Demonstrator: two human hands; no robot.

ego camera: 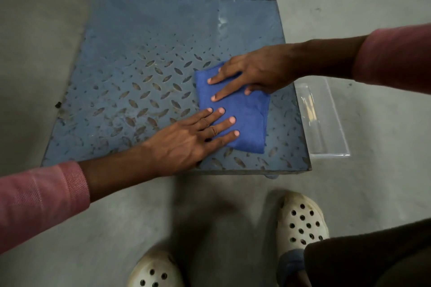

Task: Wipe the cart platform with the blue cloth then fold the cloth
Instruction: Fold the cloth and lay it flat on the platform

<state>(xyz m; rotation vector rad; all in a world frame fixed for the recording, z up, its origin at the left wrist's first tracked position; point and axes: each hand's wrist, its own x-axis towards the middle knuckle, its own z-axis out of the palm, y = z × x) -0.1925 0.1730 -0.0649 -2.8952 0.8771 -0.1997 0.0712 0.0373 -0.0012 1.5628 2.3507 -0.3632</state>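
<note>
Nearest to us, our left hand (186, 140) comes in from the near-left, forearm crossing the front edge of the cart platform (130, 37). It lies flat and spread, palm down, its fingertips (232, 120) pressing the near-left part of the blue cloth (247, 121) while the heel of the hand rests on the bare tread plate. It grips nothing; it only pins.

The cloth lies on the right half of the platform, closer to the front-right corner than to the railed back edge. It is already a compact rectangle, apparently folded at least once, though we cannot count the layers from here. Its long axis runs from the near edge toward the back, tilted a little to the left at the far end. Its right side stops short of the platform's right edge.

Farther back, our right hand (254, 72) reaches in from the right, forearm passing over the right edge. It too is open and flat, fingers pointing left and toward us across the far end of the cloth, the thumb tucked underneath at the near side; whether the thumb pinches a layer we cannot tell.

So the cloth sits between the two hands along its length, left at the near end, right at the far end. We judge the wiping done and the folding under way: a further fold would bring one short end over the other along that axis.
</note>
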